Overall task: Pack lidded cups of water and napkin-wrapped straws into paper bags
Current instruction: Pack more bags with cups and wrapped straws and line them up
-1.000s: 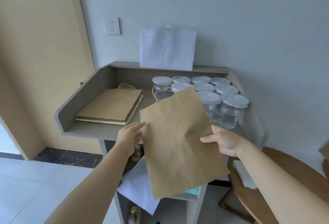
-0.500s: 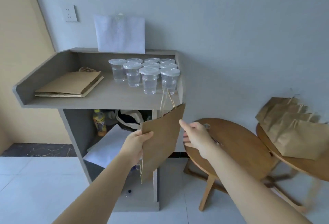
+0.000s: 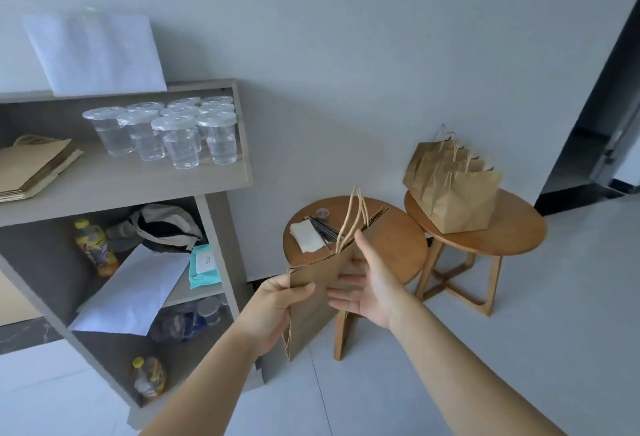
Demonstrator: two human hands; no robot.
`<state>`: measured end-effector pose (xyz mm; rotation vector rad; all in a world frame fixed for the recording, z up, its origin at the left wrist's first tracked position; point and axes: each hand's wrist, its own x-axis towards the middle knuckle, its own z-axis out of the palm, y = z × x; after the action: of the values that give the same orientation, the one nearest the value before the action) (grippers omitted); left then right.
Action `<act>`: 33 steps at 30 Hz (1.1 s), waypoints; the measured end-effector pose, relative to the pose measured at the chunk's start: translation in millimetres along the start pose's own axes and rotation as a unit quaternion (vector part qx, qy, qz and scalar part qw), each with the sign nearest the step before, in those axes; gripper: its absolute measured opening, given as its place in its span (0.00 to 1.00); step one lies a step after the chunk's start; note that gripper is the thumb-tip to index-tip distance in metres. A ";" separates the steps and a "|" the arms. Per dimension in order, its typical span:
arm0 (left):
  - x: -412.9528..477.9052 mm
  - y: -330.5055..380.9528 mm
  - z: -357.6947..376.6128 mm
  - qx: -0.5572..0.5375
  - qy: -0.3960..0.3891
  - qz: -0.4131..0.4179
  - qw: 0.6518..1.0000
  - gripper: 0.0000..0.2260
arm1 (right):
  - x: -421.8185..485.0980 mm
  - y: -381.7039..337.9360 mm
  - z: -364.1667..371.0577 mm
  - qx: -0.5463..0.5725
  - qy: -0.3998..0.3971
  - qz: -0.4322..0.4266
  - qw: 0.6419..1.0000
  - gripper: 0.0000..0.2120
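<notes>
1. The left hand (image 3: 273, 304) pinches the held bag (image 3: 313, 321) at its top corner, thumb in front. The right hand (image 3: 369, 285) lies open, straight fingers against the bag's side.
2. On the shelf (image 3: 121, 186), flat bags (image 3: 31, 169) lie at 9 o'clock and cups (image 3: 173, 134) stand at 10.
3. At 1 o'clock, the near stool (image 3: 394, 245) holds napkins (image 3: 306, 236) and straws (image 3: 323, 231), partly behind the bag's handles.
4. At 2 o'clock, standing bags (image 3: 453, 190) crowd the far stool (image 3: 516, 228).
</notes>
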<state>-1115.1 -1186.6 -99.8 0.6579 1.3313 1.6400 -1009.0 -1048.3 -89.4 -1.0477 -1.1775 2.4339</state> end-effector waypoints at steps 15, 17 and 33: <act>-1.5 -5.5 14.0 0.106 -0.098 -0.002 0.990 0.11 | -13.5 5.0 -19.5 -0.028 -0.043 -0.155 0.987 0.16; -4.5 -2.3 7.0 0.099 -0.143 -0.019 0.985 0.27 | -15.6 9.7 -16.1 -0.077 -0.062 -0.174 0.980 0.18; -6.7 -25.0 8.7 0.121 -0.008 -0.022 0.992 0.26 | -12.2 57.8 1.3 -0.258 -0.081 -0.192 0.944 0.24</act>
<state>-1097.2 -1187.9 -120.3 0.7764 1.5367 1.4489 -996.1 -1092.4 -126.5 -0.6472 -1.9368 1.9785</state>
